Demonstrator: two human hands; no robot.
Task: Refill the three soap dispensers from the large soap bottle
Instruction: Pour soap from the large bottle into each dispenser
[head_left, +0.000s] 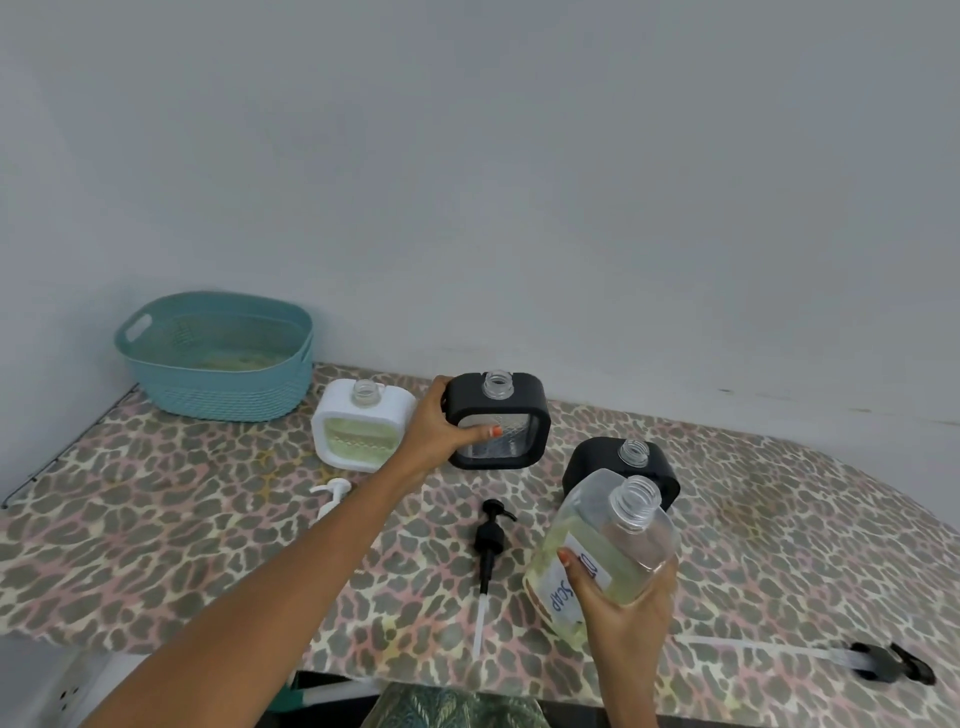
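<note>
Three square dispensers stand uncapped on the patterned table. The white dispenser (358, 426) at the left holds pale green soap. My left hand (441, 422) grips the left side of the middle black dispenser (511, 426), whose clear window looks empty. A second black dispenser (618, 465) stands to the right, partly hidden behind the large soap bottle (602, 545). My right hand (621, 603) holds that clear bottle off the table, tilted, its open neck pointing up and away. It carries a "SOAP" label and some yellowish liquid.
Three pump heads lie on the table: a white pump (330, 496), a black pump (488, 545) in the middle, and a black pump (883, 667) near the front right edge. A teal basket (218, 358) stands at the back left by the wall.
</note>
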